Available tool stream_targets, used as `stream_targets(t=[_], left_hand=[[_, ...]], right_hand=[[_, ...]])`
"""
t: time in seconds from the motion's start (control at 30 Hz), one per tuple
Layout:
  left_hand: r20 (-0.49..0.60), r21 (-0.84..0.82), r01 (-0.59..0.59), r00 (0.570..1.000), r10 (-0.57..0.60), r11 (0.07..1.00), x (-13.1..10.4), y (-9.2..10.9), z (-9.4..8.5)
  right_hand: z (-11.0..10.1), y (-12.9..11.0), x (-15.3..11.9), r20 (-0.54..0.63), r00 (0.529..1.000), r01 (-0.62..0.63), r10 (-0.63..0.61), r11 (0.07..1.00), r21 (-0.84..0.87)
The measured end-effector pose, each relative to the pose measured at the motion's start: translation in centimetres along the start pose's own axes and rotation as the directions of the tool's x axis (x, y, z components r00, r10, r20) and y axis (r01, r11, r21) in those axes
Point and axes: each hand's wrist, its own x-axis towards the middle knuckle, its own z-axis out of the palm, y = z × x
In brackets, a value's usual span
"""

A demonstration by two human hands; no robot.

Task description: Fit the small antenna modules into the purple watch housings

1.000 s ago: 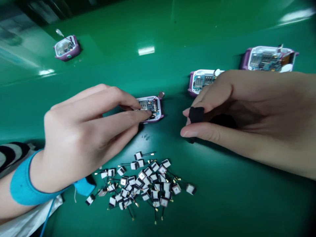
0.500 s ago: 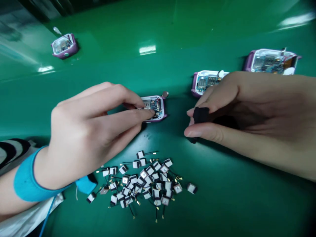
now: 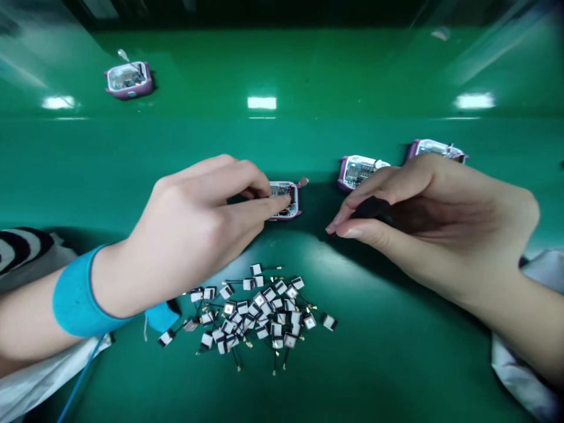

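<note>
4 purple cases: upper-left case [image 3: 131,88], centre case [image 3: 296,211], right case [image 3: 358,173], far-right case [image 3: 434,148]. Interiors of all 4 exposed.
Left hand [image 3: 198,220]: fingers bunched around the left end of centre case, holding it on the counter [image 3: 396,352]; 1 fingertip pressed inside. Underside of grip hidden.
Right hand [image 3: 440,220]: fingers curved, tips nearly meeting, pinching a black item [image 3: 372,208], just in front of right case. Item's full shape is hidden.
Done, visibly: circuit board [image 3: 281,189] sits in centre case; electronics show in the others too, small and partly covered.
Left, visibly: centre case open, metal disc [image 3: 304,182] hanging outside its upper-right corner on thin leads. Module heap [image 3: 263,320] lies loose at lower centre. Can't tell if 1 module is seated under the fingertip.
Case build: rounded rectangles, purple shell, white inner rim, smooth, plastic-looking.
Modules: small whitish squares with black strips, a few tan-edged faces up; thin black leads, gold-coloured tips, pointing every way.
Surface: green, glossy, mirroring 3 bright lights across the upper frame.
Left wrist: blue wristband [image 3: 79,291], looks like stretch fabric.
</note>
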Motion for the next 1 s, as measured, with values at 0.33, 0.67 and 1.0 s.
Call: stream_targets(t=[0.33, 0.67, 1.0], left_hand=[[0.003, -0.003, -0.005, 1.0, 0.005, 1.0, -0.2, -0.07, 0.18], [0.061, -0.028, 0.08, 0.995, -0.078, 0.996, 0.03, 0.43, 0.1], [0.051, -0.015, 0.068, 0.996, -0.068, 0.998, 0.02, 0.5, -0.14]], right_hand=[[-0.01, -0.11, 0.0, 0.003, 1.0, 0.001, -0.001, 0.998, -0.055], [0.18, 0.23, 0.08, -0.077, 0.984, 0.152, -0.16, 0.983, -0.098], [-0.05, 0.09, 0.1, -0.093, 0.995, 0.02, -0.037, 0.984, -0.174]])
